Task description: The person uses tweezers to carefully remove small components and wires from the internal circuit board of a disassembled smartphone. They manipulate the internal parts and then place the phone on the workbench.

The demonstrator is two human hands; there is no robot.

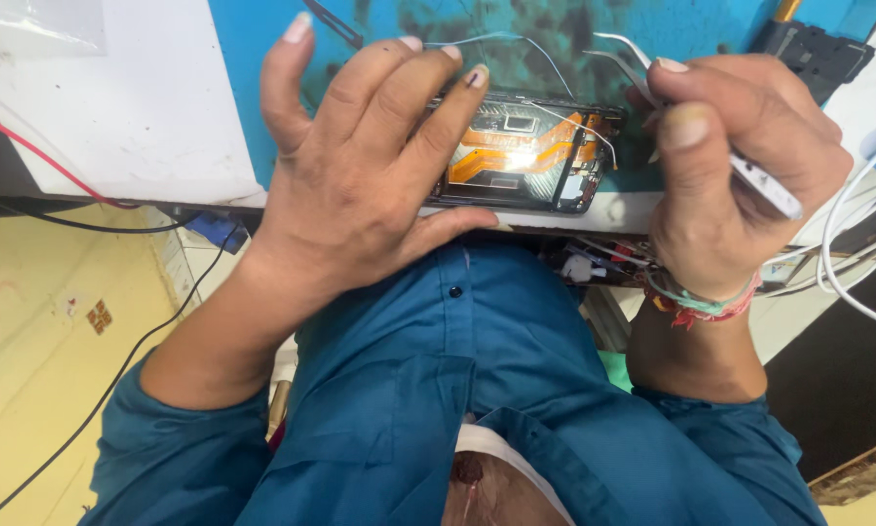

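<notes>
Nearest my view is the blue shirt (438,390), its collar open below the bench edge. Above it my left hand (360,166) lies flat, fingers spread, pressing on the left part of an opened phone (530,151) that sits on the blue work mat (555,39), close to the front edge of the bench. The phone's back is off, showing orange flex strips and a dark frame. My right hand (730,166) is curled tight around metal tweezers (633,63), thumb on top, their tips pointing toward the phone's upper right corner beside a thin white wire (555,63). A woven thread band (701,302) circles the right wrist. A white sheet (116,107) covers the bench to the left, with a clear plastic packet (38,21) at its far corner. White cables (852,253) hang at the right.
</notes>
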